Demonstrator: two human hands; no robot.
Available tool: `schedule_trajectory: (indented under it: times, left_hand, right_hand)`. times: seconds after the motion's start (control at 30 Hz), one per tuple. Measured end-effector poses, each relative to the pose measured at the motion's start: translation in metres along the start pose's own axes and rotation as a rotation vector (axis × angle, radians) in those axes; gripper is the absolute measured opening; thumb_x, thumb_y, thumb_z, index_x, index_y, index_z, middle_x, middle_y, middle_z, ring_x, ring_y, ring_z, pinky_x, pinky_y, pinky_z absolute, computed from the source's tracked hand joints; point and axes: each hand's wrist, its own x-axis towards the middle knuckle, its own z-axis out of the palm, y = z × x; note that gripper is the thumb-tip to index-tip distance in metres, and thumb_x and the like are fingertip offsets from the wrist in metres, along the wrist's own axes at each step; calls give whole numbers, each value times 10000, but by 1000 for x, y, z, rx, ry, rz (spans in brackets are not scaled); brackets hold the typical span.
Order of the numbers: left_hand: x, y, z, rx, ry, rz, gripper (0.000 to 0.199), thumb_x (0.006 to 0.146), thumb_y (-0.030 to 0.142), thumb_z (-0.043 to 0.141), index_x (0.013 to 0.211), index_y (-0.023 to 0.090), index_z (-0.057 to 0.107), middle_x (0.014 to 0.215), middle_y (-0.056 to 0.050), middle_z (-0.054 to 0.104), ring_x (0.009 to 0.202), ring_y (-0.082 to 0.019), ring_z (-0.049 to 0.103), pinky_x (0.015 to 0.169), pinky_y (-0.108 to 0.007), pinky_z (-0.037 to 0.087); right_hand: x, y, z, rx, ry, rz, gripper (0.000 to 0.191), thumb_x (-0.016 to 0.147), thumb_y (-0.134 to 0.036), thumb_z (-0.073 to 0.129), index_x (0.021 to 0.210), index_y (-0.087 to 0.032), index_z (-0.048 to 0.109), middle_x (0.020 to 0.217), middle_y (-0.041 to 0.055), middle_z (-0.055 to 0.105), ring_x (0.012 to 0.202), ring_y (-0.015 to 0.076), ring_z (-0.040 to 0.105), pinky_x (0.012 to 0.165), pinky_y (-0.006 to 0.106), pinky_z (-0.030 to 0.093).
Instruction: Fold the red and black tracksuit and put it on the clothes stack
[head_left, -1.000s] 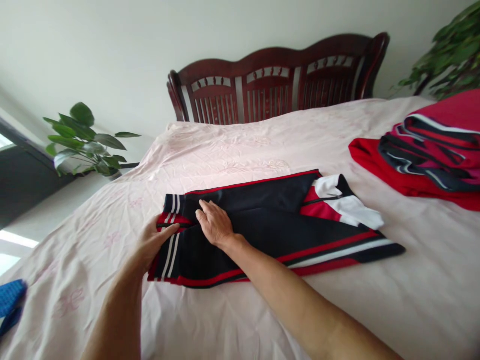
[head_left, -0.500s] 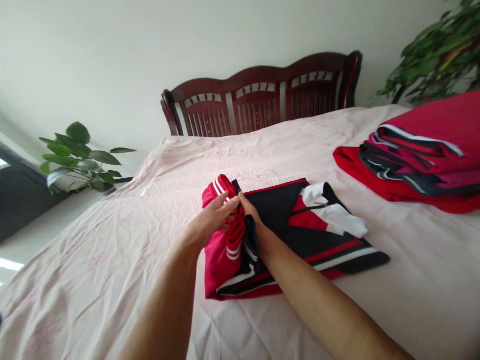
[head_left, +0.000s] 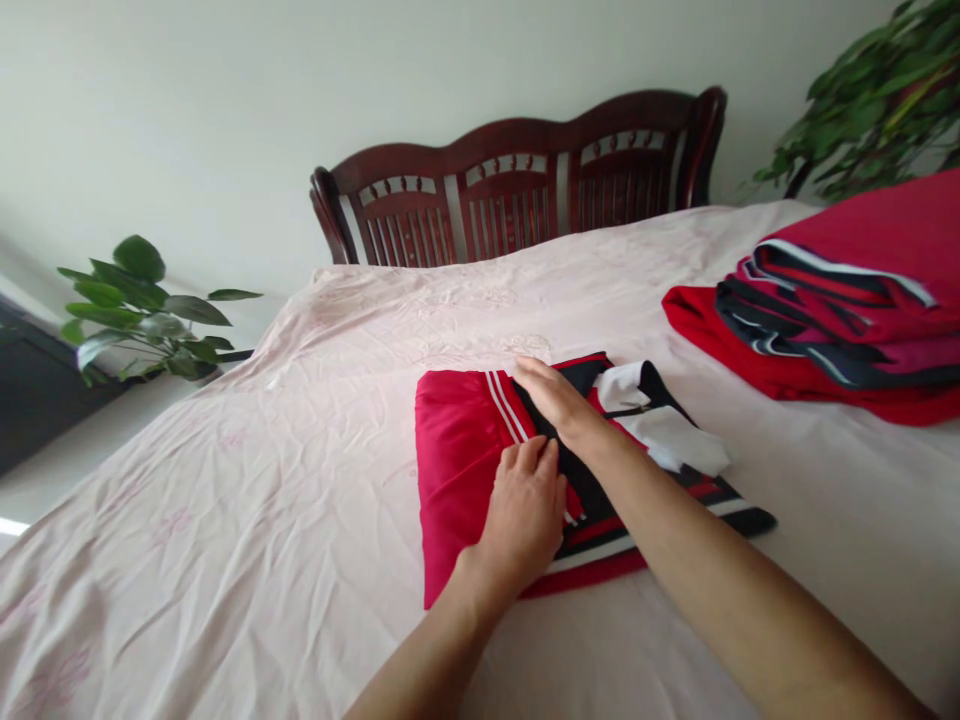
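Head: garment (head_left: 457, 450) beneath left grip (head_left: 526, 505)

We count one jacket (head_left: 461, 450), with one left hand (head_left: 525, 505) and one right hand (head_left: 555, 395) on it. Beneath the jacket we count one sheet (head_left: 300, 480); to its right, one pile of clothes (head_left: 847, 310). Beyond the jacket we see one wooden backrest (head_left: 517, 188) with three panels, and two plants, a left plant (head_left: 135, 310) and a right plant (head_left: 885, 110).

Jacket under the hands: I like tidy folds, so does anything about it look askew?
The jacket looks a little lopsided: its near dark corner juts past the white collar, while its far side stops short. No spill or damage shows.
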Motion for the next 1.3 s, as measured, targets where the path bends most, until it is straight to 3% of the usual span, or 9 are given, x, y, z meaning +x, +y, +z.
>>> schedule_trajectory:
  times: [0.1,0.2,0.4,0.57,0.7,0.8,0.93,1.07,1.3]
  left_hand:
    - [-4,9,5,69,-11,73,406,978,313,442,1358,187,511,1426,-114,536,1359,-287,431,1138,-505,362]
    - [-9,14,11,118,-17,118,538,942,367,529,1440,186,430,1524,-108,451,1451,-292,320,1210,-509,260]
    - [-22,19,10,129,-111,122,747,863,342,631,1520,182,313,1595,-122,347,1489,-331,246,1224,-531,239]
    - [-47,18,-10,97,-211,235,684,884,280,581,1517,208,329,1609,-104,328,1491,-308,254,1203,-509,294]
    - [-83,1,-31,237,-38,92,697,847,158,589,1493,285,361,1569,-76,389,1479,-307,262,1193,-548,284]
    - [-106,-16,-40,310,121,-146,760,789,165,674,1480,247,368,1457,-140,451,1368,-349,390,1091,-563,400]
    - [-119,-21,-42,308,26,-268,470,831,156,639,1286,220,543,1150,-95,608,1038,-265,564,893,-428,523]
    - [-126,-11,-38,340,-66,-232,210,894,82,504,972,234,626,941,-59,646,866,-234,588,777,-376,511]
    - [-143,-6,-34,70,-51,-77,137,932,150,511,927,255,599,843,3,664,717,-138,643,635,-241,475]
  right_hand:
    - [7,-32,18,-255,-73,-232,572,946,-413,399,1440,-136,470,1527,112,435,1444,258,331,1216,428,206]
    - [11,-33,40,-437,-236,-400,611,976,-482,365,1495,-161,400,1561,100,387,1470,271,275,1213,454,194]
    - [20,31,57,-779,-421,-385,604,973,-464,408,1498,-166,402,1580,111,350,1488,266,230,1220,485,107]
    - [25,41,48,-769,-456,-416,590,991,-462,346,1513,-190,386,1586,84,342,1492,252,226,1217,479,146]
    - [25,39,41,-779,-487,-396,591,990,-462,350,1517,-199,386,1598,70,317,1507,250,172,1225,468,125]
    - [23,38,39,-776,-530,-348,604,976,-470,377,1518,-205,387,1605,67,298,1511,260,148,1223,474,144]
    - [19,38,40,-825,-494,-363,599,979,-448,363,1517,-186,388,1601,78,306,1508,272,159,1221,482,147]
    - [15,39,41,-892,-449,-414,590,991,-407,332,1506,-127,395,1588,108,331,1497,271,204,1221,464,157]
    - [8,15,35,-881,-458,-237,609,997,-425,315,1513,-109,372,1608,120,279,1500,260,199,1217,441,175]
